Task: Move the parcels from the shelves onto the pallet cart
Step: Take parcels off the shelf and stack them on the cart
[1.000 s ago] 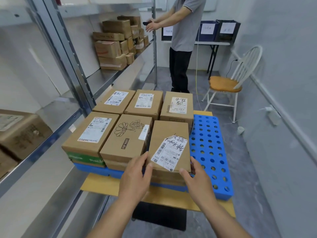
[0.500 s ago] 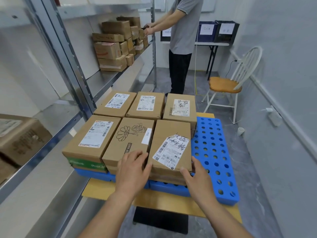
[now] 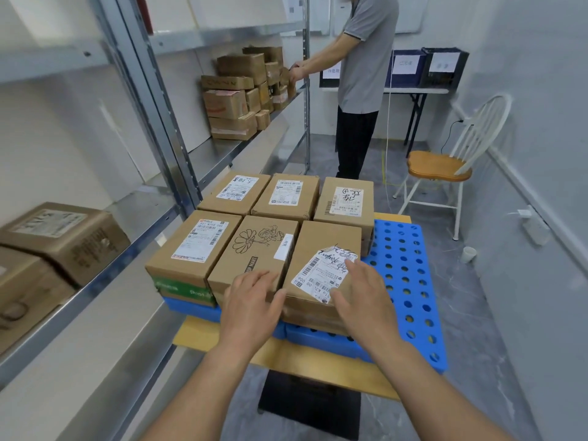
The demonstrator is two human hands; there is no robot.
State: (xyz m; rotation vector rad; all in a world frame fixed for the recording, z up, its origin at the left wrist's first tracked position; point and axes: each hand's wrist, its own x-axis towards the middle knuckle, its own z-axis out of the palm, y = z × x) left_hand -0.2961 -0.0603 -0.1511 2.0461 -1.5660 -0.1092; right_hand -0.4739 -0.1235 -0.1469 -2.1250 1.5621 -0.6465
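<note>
Blue pallet [image 3: 413, 300] ahead: your left hand [image 3: 251, 303] rests, fingers relaxed, on the flower box [image 3: 264, 249]; your right hand [image 3: 359, 297] lies flat on the labelled box [image 3: 327, 240] at its 3 o'clock.

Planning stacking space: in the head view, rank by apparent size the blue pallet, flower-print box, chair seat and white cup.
Largest to smallest:
blue pallet
flower-print box (nearer the camera, so unsure)
chair seat
white cup

Brown cardboard parcels [image 3: 321, 249] with white labels, one flower-printed [image 3: 257, 246], on a blue perforated pallet [image 3: 410, 281].
</note>
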